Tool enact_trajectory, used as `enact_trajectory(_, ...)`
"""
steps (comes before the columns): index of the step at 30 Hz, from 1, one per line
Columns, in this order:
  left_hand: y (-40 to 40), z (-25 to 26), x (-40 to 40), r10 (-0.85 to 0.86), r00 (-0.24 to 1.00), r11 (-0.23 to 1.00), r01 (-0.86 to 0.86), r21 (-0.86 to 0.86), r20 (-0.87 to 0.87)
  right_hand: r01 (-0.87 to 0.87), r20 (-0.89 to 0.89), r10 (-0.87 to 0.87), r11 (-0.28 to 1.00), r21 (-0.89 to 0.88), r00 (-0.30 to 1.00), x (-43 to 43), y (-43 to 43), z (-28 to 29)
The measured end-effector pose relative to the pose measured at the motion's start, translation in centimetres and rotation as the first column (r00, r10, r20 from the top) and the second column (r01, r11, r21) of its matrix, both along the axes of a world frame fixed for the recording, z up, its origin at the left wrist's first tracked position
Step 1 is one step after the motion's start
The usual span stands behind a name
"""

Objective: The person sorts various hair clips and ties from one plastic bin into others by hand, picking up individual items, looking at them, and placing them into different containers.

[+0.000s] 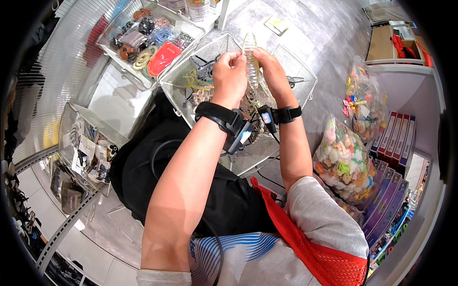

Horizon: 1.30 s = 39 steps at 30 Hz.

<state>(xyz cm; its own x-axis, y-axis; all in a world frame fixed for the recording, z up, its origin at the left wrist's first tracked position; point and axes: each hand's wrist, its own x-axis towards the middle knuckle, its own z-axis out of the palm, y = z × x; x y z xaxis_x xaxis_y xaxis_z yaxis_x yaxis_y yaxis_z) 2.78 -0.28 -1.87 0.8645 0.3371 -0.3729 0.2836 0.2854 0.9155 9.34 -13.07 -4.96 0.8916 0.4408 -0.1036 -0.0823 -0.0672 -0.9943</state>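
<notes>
A clear, pale yellow ribbed plastic hair claw clip is held upright between my two hands. My left hand pinches its left side between thumb and fingers. On the other side, the thumb and fingers of my right hand grip its edge. Below both hands sits a white wire mesh basket with many hair clips in it, among them a yellow claw clip and dark ones. A small dark clip lies at the basket's right part. My wrists wear black straps with small devices.
A second mesh basket at upper left holds bagged hair ties and a red card. A third basket at left holds carded accessories. Bulging clear bags of colourful small items stand at right, beside purple boxes. A yellow-and-white packet lies on the floor.
</notes>
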Motion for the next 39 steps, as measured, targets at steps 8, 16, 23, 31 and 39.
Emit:
enact_trajectory(8, 0.0, -0.4, 0.1, -0.025, 1.000, 0.999, 0.026, 0.036, -0.008, -0.018, 0.021, 0.017, 0.999, 0.039, 1.000, 0.7, -0.2, -1.5)
enact_trajectory(16, 0.2, 0.0, -0.1, -0.031, 0.999, 0.998, 0.034, 0.060, -0.042, -0.057, 0.089, 0.058, 0.998, -0.015, 0.994, 0.2, -0.3, -0.1)
enact_trajectory(23, 0.3, 0.0, -0.1, -0.045, 0.997, 0.999, 0.046, 0.013, -0.062, -0.028, 0.069, 0.031, 0.999, -0.043, 0.997, -0.4, 0.1, 1.0)
enact_trajectory(31, -0.7, 0.1, -0.2, 0.160, 0.985, 0.985, -0.156, 0.073, -0.061, -0.058, 0.079, 0.065, 0.994, -0.089, 0.995, -0.6, 0.3, 1.0)
enact_trajectory(39, 0.3, -1.9, 0.3, 0.060, 0.994, 0.995, -0.052, 0.087, -0.094, -0.071, 0.184, 0.081, 0.996, -0.061, 0.980, 0.1, 0.1, -0.4)
